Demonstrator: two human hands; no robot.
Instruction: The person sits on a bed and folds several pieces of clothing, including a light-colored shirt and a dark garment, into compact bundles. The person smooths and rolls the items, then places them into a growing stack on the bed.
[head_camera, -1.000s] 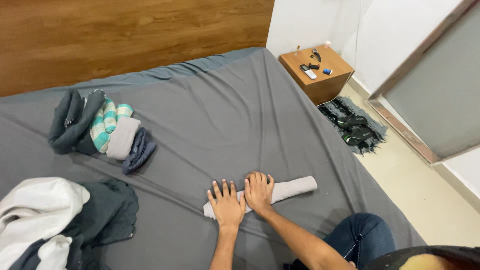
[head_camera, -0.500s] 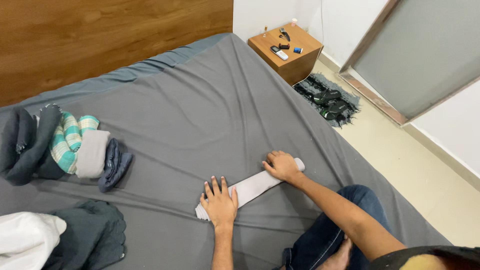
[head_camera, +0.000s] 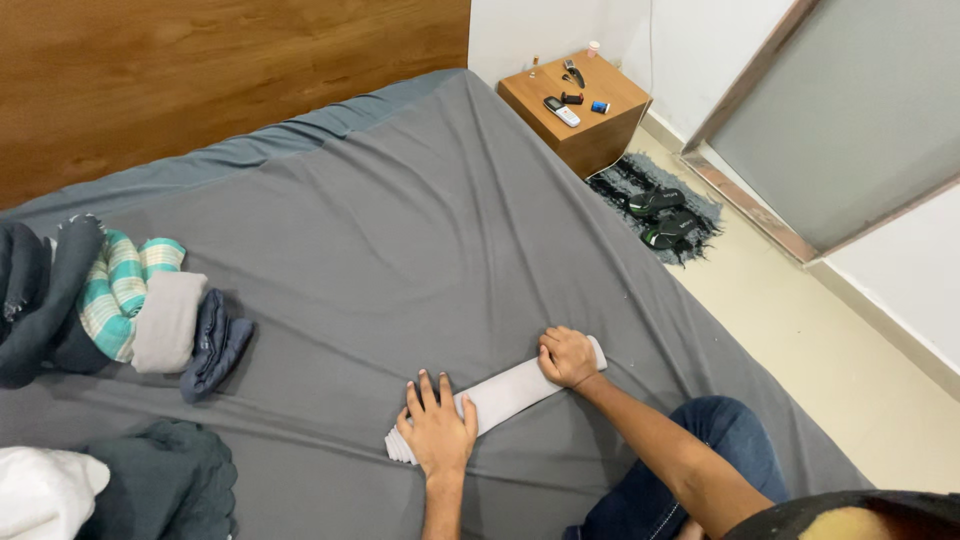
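Note:
A light grey garment rolled into a long tube (head_camera: 505, 392) lies on the grey bed sheet (head_camera: 400, 240) near the bed's front edge. My left hand (head_camera: 436, 432) presses flat on the roll's left end, fingers spread. My right hand (head_camera: 568, 356) curls over the roll's right end, gripping it. My knee in blue jeans (head_camera: 690, 462) rests on the bed just to the right.
A row of rolled clothes (head_camera: 120, 305) sits at the left. A loose dark and white pile (head_camera: 110, 490) fills the bottom left corner. A wooden bedside table (head_camera: 578, 110) with small items stands beyond the bed. Black sandals (head_camera: 665, 215) lie on a mat.
My right hand slid from the middle of the roll to its right end. The left hand stayed on the left end. The view shifted to the right.

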